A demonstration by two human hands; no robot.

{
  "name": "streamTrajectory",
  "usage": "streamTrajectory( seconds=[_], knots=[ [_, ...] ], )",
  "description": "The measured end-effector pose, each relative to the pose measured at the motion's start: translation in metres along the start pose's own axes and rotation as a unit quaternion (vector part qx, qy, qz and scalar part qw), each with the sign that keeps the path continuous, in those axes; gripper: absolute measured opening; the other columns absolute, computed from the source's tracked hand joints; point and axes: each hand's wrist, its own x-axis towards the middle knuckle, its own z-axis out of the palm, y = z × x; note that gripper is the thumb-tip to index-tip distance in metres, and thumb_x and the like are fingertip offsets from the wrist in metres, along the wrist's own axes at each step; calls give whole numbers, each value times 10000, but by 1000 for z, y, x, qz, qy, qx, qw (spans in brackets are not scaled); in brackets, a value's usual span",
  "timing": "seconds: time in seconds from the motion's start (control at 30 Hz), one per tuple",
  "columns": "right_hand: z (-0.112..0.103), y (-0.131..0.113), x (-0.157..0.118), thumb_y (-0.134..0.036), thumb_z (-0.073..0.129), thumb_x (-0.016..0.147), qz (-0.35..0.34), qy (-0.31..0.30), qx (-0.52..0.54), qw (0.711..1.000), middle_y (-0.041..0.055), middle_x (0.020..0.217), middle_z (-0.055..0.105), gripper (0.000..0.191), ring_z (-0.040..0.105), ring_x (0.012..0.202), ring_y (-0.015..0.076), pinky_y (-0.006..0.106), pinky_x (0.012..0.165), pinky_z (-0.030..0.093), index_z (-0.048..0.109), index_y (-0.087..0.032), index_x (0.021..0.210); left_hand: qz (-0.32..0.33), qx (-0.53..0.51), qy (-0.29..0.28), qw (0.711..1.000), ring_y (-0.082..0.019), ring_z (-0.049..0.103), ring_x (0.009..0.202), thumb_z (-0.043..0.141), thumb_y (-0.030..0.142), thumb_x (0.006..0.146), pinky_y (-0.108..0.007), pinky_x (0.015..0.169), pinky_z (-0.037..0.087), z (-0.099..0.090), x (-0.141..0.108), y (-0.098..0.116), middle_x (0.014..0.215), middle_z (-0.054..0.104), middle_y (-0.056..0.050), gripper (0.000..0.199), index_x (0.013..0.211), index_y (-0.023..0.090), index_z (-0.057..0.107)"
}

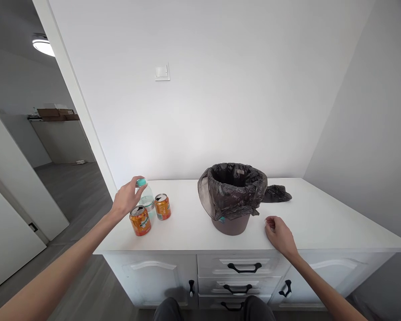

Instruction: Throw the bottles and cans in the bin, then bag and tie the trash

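Observation:
My left hand is closed on the teal cap of a clear plastic bottle, which stands upright on the white cabinet top. Part of the bottle is hidden behind an orange soda can in front of it. A second orange can stands just to the bottle's right; both cans are upright. My right hand rests on the cabinet top with its fingers curled, and whether anything is inside them is hidden. Left of that hand stands a brown trash bin, lined with a black plastic bag folded over its rim.
Behind the bin, to its right, lies a crumpled black bag. The cabinet stands against the white wall, with black-handled drawers in front. A light switch is on the wall. To the left is a doorway.

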Motion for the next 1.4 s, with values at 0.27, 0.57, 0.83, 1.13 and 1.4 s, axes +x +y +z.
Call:
streamTrajectory(
  seconds=[0.27,0.57,0.83,1.13,1.4],
  knots=[
    [-3,-6,0,-360,447,897,2,-10,-20,1000,72,1024,662,213,643,924,245,372,771,490,568,-227,1013,118,-230,326,909,-241,687,1187,574,439,1008,-371,872,601,-81,-9,105,1271,716,-96,384,1337,257,496],
    [-8,-6,4,-324,445,902,-13,-4,8,1000,73,1011,667,196,648,940,252,384,791,505,575,-230,1016,296,-356,59,884,-200,694,1155,552,402,1011,-372,948,599,-32,11,274,1242,713,-62,298,1264,252,504],
    [-10,-6,8,-308,447,901,-12,-4,28,1000,66,1003,673,179,649,938,240,374,804,505,578,-231,995,278,-247,-70,926,-231,652,1212,290,524,1066,-378,1052,498,9,31,265,1289,723,-24,475,1159,274,683],
    [-7,-5,4,-325,449,899,-3,-11,-16,1000,49,993,668,162,641,928,233,352,759,475,557,-239,983,50,70,-172,981,-443,599,1242,612,596,787,-563,1040,442,53,13,73,1261,692,-203,662,1307,188,612],
    [-4,-7,0,-356,445,893,13,-32,-56,998,52,1022,670,198,631,935,230,340,758,463,556,-238,1006,64,35,-215,974,-305,701,924,464,410,922,-406,750,515,68,-17,47,1348,577,-156,536,1439,270,485]
  ],
)
